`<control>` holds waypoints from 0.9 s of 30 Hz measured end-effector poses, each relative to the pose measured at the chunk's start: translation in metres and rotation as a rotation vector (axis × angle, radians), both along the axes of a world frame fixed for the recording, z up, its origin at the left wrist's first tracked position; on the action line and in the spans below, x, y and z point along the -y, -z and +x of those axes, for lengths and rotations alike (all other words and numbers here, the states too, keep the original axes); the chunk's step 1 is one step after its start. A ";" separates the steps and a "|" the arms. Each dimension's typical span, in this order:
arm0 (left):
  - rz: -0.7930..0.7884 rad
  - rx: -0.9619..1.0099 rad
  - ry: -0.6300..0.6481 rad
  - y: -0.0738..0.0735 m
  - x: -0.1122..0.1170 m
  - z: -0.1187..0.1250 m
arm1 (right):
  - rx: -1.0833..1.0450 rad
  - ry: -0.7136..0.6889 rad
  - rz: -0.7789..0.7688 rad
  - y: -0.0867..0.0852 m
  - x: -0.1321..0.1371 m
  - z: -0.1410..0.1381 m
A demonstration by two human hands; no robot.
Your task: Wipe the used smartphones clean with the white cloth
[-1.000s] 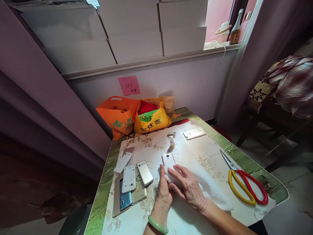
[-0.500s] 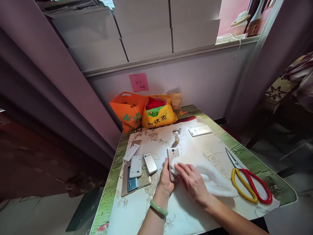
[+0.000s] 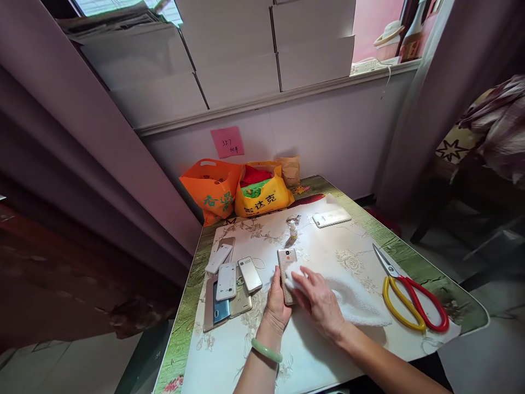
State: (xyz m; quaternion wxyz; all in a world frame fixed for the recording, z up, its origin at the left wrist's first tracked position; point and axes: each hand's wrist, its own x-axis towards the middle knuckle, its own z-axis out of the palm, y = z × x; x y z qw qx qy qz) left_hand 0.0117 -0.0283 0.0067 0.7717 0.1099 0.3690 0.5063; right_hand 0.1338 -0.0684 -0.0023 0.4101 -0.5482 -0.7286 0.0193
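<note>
My left hand, a green bangle at its wrist, is closed around the side of a silvery mobile phone with its back facing up. A white cloth is pinched in my right hand and pressed against the phone's back. The cloth's loose end spreads to the right over the table. Just beyond the phone stands a small bottle. To the left lie several other phones, among them a white one, a silver one and a blue one, partly overlapping.
Scissors with yellow and red handles lie at the right. One white phone rests at the back right. An orange bag and a yellow bag stand at the table's far edge, below a pink note on the wall.
The camera view has shifted slightly, so the scene sits a little further left. My right hand and the cloth stay on the phone's back with only a small movement; my left hand keeps its hold.
</note>
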 end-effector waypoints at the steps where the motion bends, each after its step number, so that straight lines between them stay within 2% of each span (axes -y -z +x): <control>1: 0.012 0.001 0.023 -0.001 0.001 0.000 | 0.024 -0.049 0.011 0.001 0.009 -0.003; 4: 0.020 0.037 0.093 -0.002 0.002 -0.002 | 0.073 -0.148 0.058 -0.003 0.015 -0.009; 6: -0.019 0.052 0.038 -0.001 0.000 -0.001 | 0.064 -0.144 0.067 -0.010 0.000 -0.010; 9: -0.073 0.041 -0.031 0.000 -0.004 0.000 | -0.006 -0.051 0.024 -0.016 -0.031 -0.007; 12: -0.049 0.051 0.007 0.001 -0.006 0.002 | -0.056 0.079 -0.016 -0.014 -0.042 -0.002; 15: -0.034 0.058 -0.008 0.000 -0.004 0.001 | -0.029 0.099 -0.021 -0.005 -0.023 -0.002; 18: -0.026 0.067 0.022 0.000 -0.002 -0.002 | 0.045 -0.036 0.016 -0.001 0.006 -0.008; 21: -0.024 0.086 0.099 0.000 -0.002 -0.004 | 0.094 -0.152 0.051 -0.007 0.012 -0.015; 24: -0.095 0.062 0.009 0.002 -0.005 -0.003 | 0.085 -0.164 0.029 -0.018 -0.014 -0.012; 27: -0.102 0.043 -0.019 0.004 -0.007 -0.001 | 0.015 -0.072 -0.013 -0.023 -0.045 -0.003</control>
